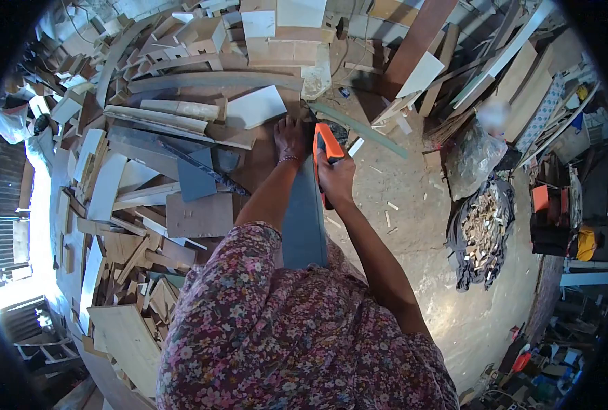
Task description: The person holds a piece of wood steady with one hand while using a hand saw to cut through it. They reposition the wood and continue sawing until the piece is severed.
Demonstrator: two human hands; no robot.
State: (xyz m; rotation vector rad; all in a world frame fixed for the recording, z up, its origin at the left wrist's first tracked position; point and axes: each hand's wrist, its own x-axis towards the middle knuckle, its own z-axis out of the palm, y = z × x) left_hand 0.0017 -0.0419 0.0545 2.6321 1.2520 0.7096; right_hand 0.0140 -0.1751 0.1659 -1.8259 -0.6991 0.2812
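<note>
A long grey-blue board (302,225) runs from the person's body forward to the work surface. My right hand (338,179) is wrapped round the orange and black handle of a handsaw (328,145), beside the board's right edge. The saw's blade is hard to make out. My left hand (290,139) lies with its fingers spread near the far end of the board, pressing on the surface there. A thin band circles the left wrist.
Wood offcuts (129,335) and planks (160,119) are heaped on the left. A dark cloth with small wood pieces (483,229) lies on the floor at right, below a clear plastic bag (473,160). Boards (420,48) lean at the upper right.
</note>
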